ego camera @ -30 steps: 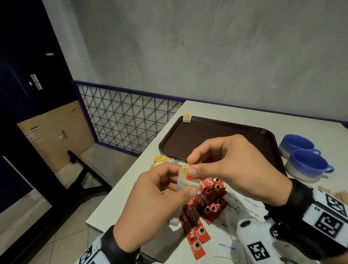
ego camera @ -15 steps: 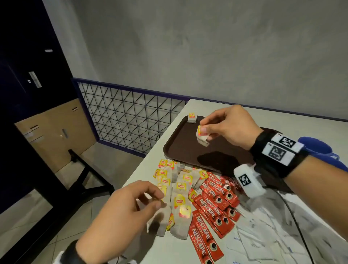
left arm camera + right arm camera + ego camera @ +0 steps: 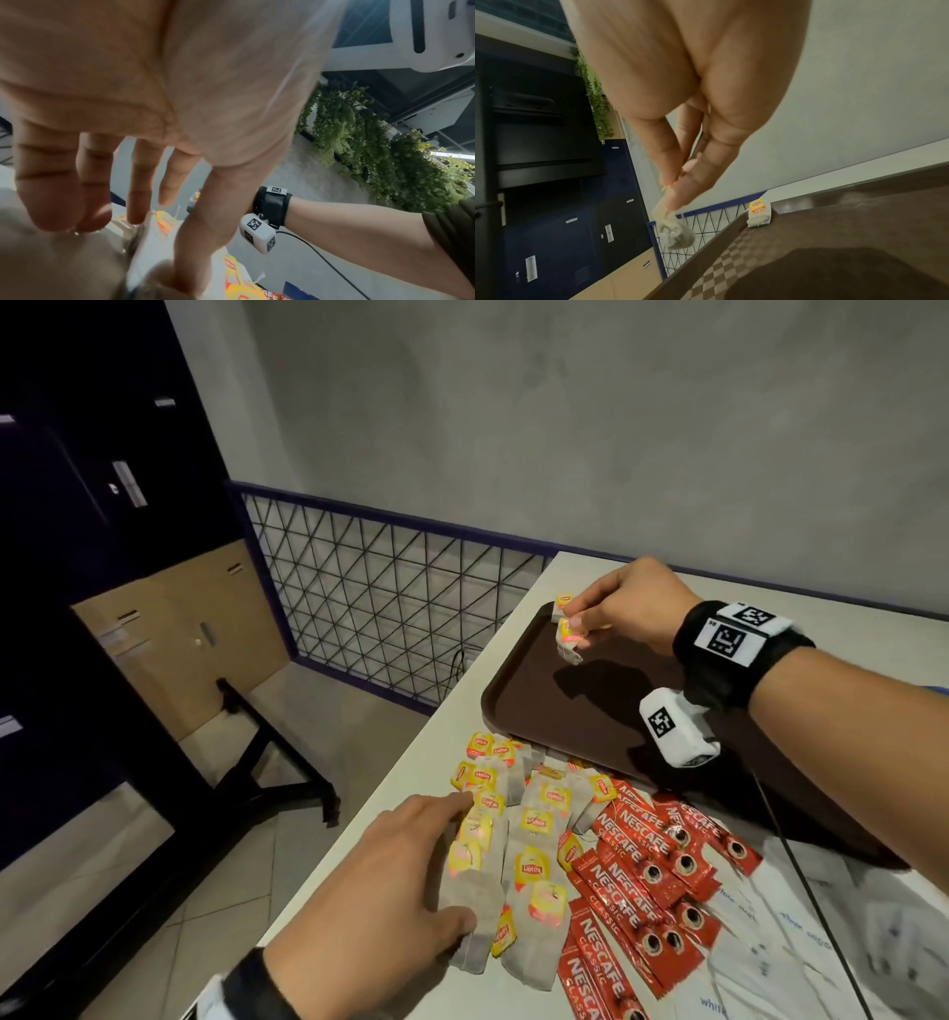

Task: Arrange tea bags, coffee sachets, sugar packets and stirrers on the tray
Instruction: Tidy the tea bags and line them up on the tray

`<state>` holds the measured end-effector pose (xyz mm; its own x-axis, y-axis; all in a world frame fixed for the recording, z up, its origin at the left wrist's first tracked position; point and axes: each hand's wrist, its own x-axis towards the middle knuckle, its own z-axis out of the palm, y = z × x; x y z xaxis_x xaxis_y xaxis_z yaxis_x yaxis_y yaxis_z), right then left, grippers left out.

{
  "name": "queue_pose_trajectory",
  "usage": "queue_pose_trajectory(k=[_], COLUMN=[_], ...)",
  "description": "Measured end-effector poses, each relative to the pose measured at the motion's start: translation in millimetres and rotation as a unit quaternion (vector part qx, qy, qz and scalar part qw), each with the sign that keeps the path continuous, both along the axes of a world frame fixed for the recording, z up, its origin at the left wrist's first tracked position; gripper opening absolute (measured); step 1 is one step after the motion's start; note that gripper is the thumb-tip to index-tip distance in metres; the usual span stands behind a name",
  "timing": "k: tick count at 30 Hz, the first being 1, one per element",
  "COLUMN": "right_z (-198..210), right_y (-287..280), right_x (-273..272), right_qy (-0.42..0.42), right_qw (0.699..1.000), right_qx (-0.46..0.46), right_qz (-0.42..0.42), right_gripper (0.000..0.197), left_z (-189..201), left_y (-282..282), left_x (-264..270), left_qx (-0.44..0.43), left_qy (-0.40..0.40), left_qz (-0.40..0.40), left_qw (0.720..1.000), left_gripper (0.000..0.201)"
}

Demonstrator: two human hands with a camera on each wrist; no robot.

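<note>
Pinching a tea bag [image 3: 567,643] above the tray's [image 3: 518,706] far corner, the right hand [image 3: 629,608] hangs just beside the standing bag [image 3: 562,604]; the left hand [image 3: 375,896], fingers spread, rests on the heap [image 3: 534,845].

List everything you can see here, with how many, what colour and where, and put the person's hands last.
Tray: one, dark brown, on the far part of the table.
Folded tea bag: one, yellow tag, stands in the tray's far left corner.
Held tea bag: one, yellow tag, hanging above the tray.
Tea bag pile: many, grey with yellow tags, on the table before the tray.
Coffee sachets: several, red, right of the pile.
Sugar packets: several, white, right of the sachets.
Table: one, white.
Left hand: fingers spread, on the tea bag pile.
Right hand: pinches the held tea bag.
</note>
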<state>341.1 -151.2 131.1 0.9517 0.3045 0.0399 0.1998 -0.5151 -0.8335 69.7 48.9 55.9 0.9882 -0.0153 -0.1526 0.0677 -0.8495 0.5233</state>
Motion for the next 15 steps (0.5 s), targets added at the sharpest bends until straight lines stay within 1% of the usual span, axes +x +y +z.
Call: queue_pose_trajectory(k=[2,4,7,10,15], right_z=[-3,-6,-7,-7,-12], right_y=[5,8,11,16,22], right_x=[7,15,28,40,62], right_qy=[0.017,0.029,0.028,0.007,-0.004], right_qw=[1.000,1.000,0.999,0.997,0.997], right_qx=[-0.001,-0.008,-0.044,-0.072,-0.080], right_qz=[0.006,0.005,0.012,0.011,-0.022], right_gripper=[0.014,0.018,0.018,0.016,0.017], left_z=[-2,-3,-4,-7,-9], left_y=[-1,-1,-1,1,9], left_x=[4,5,7,10,10], left_qx=[0.009,0.013,0.004,-0.013,-0.071], left_qy=[0.004,0.001,0.000,0.004,-0.003], left_qz=[0.000,-0.003,-0.003,-0.002,-0.032], left_qw=[1.000,1.000,1.000,1.000,0.997], left_gripper=[0.094,0.089,0.068,0.049,0.033])
